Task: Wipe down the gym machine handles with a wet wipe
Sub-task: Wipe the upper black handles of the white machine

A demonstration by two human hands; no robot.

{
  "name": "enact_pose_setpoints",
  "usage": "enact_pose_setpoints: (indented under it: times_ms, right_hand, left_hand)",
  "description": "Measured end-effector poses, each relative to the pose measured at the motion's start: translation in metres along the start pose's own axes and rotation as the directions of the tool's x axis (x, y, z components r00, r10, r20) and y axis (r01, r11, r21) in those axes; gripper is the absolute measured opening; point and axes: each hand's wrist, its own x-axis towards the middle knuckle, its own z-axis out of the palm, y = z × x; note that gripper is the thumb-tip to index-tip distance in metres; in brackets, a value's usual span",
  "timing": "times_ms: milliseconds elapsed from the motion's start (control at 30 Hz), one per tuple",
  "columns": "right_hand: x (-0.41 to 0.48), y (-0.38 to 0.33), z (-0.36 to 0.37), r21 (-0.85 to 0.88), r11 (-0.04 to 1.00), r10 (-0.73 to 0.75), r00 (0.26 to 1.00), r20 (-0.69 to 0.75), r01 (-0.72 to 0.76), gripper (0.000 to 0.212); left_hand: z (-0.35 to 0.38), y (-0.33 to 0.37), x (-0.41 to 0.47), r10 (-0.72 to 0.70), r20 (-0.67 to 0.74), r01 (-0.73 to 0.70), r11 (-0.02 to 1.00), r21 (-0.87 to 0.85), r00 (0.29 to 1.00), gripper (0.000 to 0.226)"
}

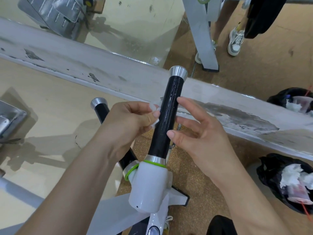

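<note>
A long white frame beam (118, 78), scuffed w/ grey patches, is seen running diagonally across the view, w/ tan floor (50, 116) on the near side and a speckled cork-like mat (194, 184) under the machine. Rising from a white hub (149, 185) w/ green rings, an upright black handle (166, 119) w/ silver end cap is seen at centre; a 2nd black handle (100, 110) is angled off to the left, partly hidden behind the left forearm. At the right edge, two black bags (274, 177) stuffed w/ crumpled white tissue are seen, one just past the beam, one near it. The left hand (128, 121) is curled shut around a bunched wet wipe (155, 123), which is pressed against the left side of the upright handle approx. mid-length. The right hand (201, 134) is held open, fingers spread and loosely curved, nothing gripped; its fingertips (171, 134) are at the handle's right side, contact can't be confirmed. Another person's sneaker (235, 42) is seen top right.
</note>
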Motion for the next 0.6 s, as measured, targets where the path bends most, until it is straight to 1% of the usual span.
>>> enact_pose_setpoints:
  times_ms: [33, 100, 233, 300, 400, 500, 533, 600]
  right_hand:
    - [0.0, 0.001, 0.001, -0.003, 1.0, -0.001, 1.0, 0.0, 0.001, 0.07]
    - [0.0, 0.001, 0.001, 0.007, 1.0, -0.001, 1.0, -0.011, 0.001, 0.069]
    - [-0.001, 0.0, 0.004, 0.03, 0.999, 0.028, 0.999, -0.04, -0.026, 0.067]
    - [-0.002, 0.0, 0.003, 0.015, 0.999, 0.037, 0.999, -0.032, -0.037, 0.066]
    - [-0.004, -0.001, 0.002, -0.02, 0.998, 0.056, 0.998, -0.034, -0.056, 0.064]
    - [-0.006, -0.001, 0.004, -0.027, 0.997, 0.065, 0.996, -0.06, -0.067, 0.062]
    - [-0.007, -0.001, 0.005, -0.022, 0.997, 0.068, 0.995, -0.068, -0.07, 0.061]
    - [-0.009, -0.001, 0.007, -0.022, 0.997, 0.077, 0.994, -0.082, -0.079, 0.063]
  left_hand:
    - [-0.001, 0.003, -0.001, 0.024, -0.002, -0.024, 0.996, 0.086, 1.0, 0.017]
    - [0.002, 0.011, 0.001, 0.097, -0.004, -0.095, 0.979, 0.18, 0.995, 0.008]
    - [0.015, 0.009, 0.001, 0.178, -0.085, -0.159, 0.968, 0.195, 0.98, 0.004]
    - [0.011, 0.001, -0.008, 0.185, -0.123, -0.153, 0.96, 0.234, 0.975, 0.01]
    - [0.003, -0.005, -0.018, 0.204, -0.098, -0.16, 0.927, 0.339, 0.974, 0.02]
    - [0.01, 0.0, -0.01, 0.253, -0.13, -0.188, 0.906, 0.379, 0.959, 0.021]
    - [0.013, 0.001, -0.009, 0.272, -0.128, -0.2, 0.891, 0.407, 0.954, 0.022]
    - [0.015, 0.0, -0.012, 0.306, -0.088, -0.22, 0.83, 0.513, 0.948, 0.029]
